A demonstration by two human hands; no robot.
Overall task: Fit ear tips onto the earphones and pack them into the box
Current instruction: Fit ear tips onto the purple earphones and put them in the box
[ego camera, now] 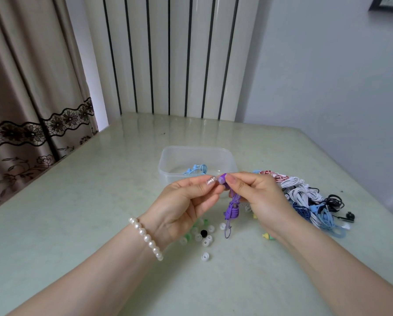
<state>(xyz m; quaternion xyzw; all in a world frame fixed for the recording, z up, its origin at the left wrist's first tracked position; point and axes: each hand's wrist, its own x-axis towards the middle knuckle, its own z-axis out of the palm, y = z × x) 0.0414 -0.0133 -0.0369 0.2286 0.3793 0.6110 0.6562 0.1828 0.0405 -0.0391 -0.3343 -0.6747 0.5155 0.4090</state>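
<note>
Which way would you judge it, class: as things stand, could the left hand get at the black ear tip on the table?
Probably not right away. The black ear tip lies uncovered just below the left hand, but that hand and the right hand are both pinching the purple earphone; it must let go first.

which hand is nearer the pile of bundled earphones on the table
Right. The right hand is just beside the pile of bundled earphones, overlapping its near edge in view. The left hand sits farther off, across the purple earphone both hands pinch.
</note>
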